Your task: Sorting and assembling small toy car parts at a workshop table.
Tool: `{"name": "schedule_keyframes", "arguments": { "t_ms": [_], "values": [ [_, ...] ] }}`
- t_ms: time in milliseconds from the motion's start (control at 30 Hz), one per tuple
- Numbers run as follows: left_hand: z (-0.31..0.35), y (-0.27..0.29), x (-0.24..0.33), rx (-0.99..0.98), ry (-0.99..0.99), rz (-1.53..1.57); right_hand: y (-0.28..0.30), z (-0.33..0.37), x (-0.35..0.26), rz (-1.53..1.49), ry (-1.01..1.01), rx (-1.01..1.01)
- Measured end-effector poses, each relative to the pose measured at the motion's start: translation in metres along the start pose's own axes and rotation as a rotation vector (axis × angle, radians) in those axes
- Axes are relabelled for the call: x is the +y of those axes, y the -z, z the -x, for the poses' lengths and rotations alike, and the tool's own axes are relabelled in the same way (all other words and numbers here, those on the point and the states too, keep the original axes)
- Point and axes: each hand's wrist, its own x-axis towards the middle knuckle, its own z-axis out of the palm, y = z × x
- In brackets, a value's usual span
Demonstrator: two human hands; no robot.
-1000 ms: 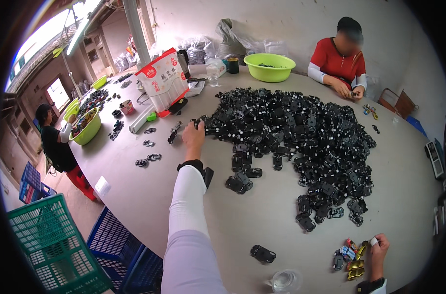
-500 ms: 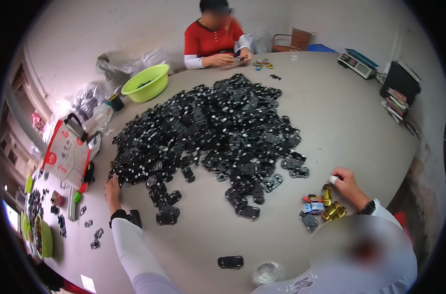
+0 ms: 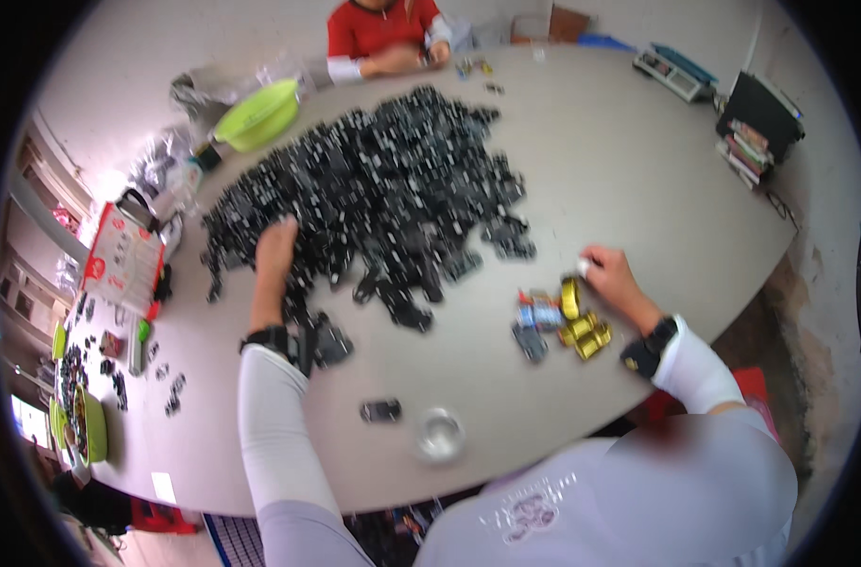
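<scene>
A large heap of black toy cars [image 3: 383, 189] covers the middle of the table. My left hand [image 3: 275, 250] reaches onto the heap's near left part; motion blurs its fingers, so what they touch is unclear. My right hand [image 3: 612, 279] rests on the table to the right with its fingers curled in, and a small white covering or piece shows at a fingertip. Close beside it lie several gold toy cars [image 3: 580, 331], a blue-and-white toy car [image 3: 541, 313] and a dark grey toy car [image 3: 530, 342].
One black car [image 3: 381, 410] lies near a clear round dish [image 3: 440, 436] at the front edge. A red-and-white box [image 3: 123, 260] and a green basin [image 3: 258, 115] stand left. Across the table a person in red [image 3: 383, 33] handles something small. A scale [image 3: 674, 74] stands far right.
My left hand has moved from the heap's left edge rightward and farther onto it. The whole view has shifted, and my right hand stays curled by the gold cars.
</scene>
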Motion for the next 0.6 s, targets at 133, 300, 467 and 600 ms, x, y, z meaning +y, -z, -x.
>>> {"name": "schedule_keyframes", "arguments": {
  "t_ms": [133,300,467,600],
  "values": [
    [0.038,0.022,0.057,-0.044,0.034,-0.12,0.003,-0.002,0.01,-0.127,-0.059,-0.033],
    [0.177,0.047,0.084,-0.312,0.031,-0.149,-0.017,0.004,0.006,-0.237,-0.037,0.037],
    [0.23,0.021,0.087,-0.243,0.2,-0.176,-0.032,0.013,-0.023,-0.271,0.077,-0.039],
    [0.197,-0.017,0.087,-0.089,0.148,-0.203,-0.041,0.011,-0.048,-0.315,0.204,-0.116]
  ]
}}
